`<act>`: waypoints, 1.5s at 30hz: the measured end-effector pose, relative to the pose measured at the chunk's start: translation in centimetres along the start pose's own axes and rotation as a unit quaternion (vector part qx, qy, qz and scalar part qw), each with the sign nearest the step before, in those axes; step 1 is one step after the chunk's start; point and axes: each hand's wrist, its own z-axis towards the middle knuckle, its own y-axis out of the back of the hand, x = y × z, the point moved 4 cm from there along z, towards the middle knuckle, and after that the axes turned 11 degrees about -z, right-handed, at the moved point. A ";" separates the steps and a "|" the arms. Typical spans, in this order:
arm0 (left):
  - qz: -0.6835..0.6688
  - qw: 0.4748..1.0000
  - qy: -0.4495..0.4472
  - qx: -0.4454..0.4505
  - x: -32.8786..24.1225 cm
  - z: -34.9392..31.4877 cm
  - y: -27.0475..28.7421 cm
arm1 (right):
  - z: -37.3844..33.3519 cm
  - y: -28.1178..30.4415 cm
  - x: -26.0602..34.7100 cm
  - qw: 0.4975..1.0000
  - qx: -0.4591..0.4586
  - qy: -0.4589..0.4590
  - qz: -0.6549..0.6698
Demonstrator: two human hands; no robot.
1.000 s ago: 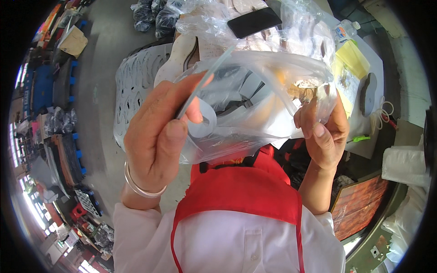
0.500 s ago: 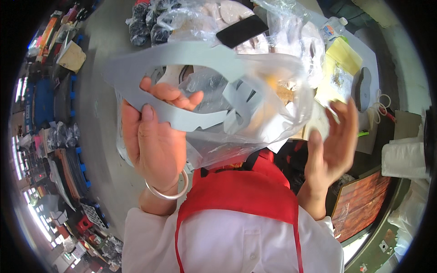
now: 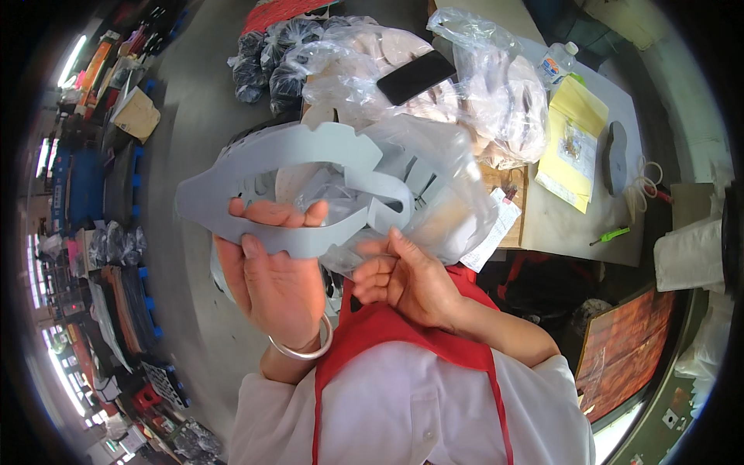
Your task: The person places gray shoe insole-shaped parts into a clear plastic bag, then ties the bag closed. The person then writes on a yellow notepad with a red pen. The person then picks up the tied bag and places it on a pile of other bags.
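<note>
A pale grey cut shoe upper piece (image 3: 256, 159), curved with notched edges, is held up in front of me. My left hand (image 3: 275, 275) grips its lower band, thumb in front and fingers through the opening; a metal bangle is on that wrist. My right hand (image 3: 415, 283) is beside the curled end of the piece, fingers bent inward and thumb tip close to that end. What lies in those fingers is hidden. Behind the piece, a clear plastic bag (image 3: 457, 201) contains more grey slitted pieces.
Beyond are bags of pinkish cut parts (image 3: 508, 101), a black phone (image 3: 417, 77) and black bagged bundles (image 3: 291, 58). On the right table are a yellow envelope (image 3: 570, 174), a bottle (image 3: 556, 63), a dark sole-shaped piece (image 3: 616, 159) and a green-handled tool (image 3: 612, 235).
My right hand has swung from the far right, fingers spread, in to the end of the grey piece, fingers now bent. My left hand keeps its hold, slightly lower.
</note>
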 end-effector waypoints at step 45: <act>0.370 0.897 0.029 0.240 -5.3 -1.2 3.3 | -0.7 1.5 0.9 0.958 -0.160 0.027 -0.236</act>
